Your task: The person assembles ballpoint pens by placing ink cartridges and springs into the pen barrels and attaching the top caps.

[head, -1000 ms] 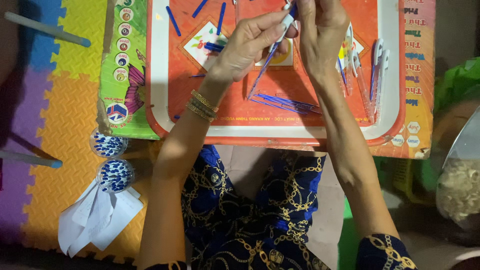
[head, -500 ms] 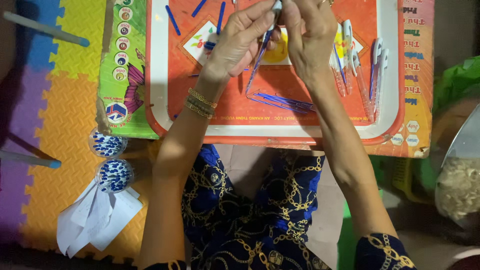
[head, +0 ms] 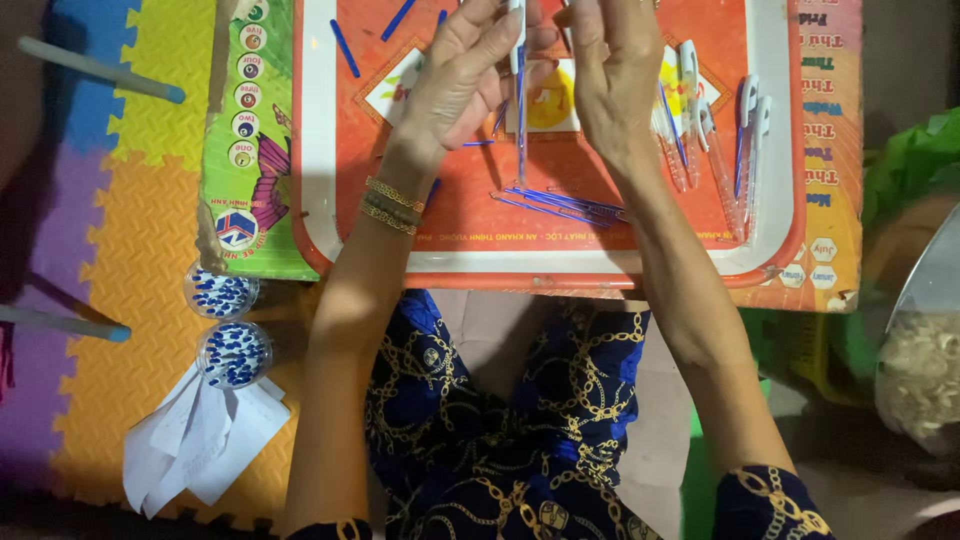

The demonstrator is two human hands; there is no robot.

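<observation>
Both of my hands are raised over an orange tray [head: 460, 215] with a white rim. My left hand [head: 462, 75] pinches a clear pen barrel [head: 519, 50] that holds a thin blue refill and hangs straight down. My right hand [head: 612, 70] is curled against the top of the same pen; its fingertips are cut off by the frame's upper edge. Below the hands several loose blue refills [head: 560, 205] lie on the tray. Finished clear pens [head: 745, 140] lie in a row at the tray's right side.
Two small round tubs of blue caps [head: 222, 325] stand on the yellow foam mat at the left, with folded white paper [head: 195, 440] below them. A green printed board [head: 250, 150] lies under the tray. A bag of pale pieces [head: 920, 375] sits at the right.
The pen with its refill has swung from slanted to upright, and both hands have moved slightly upward in the frame.
</observation>
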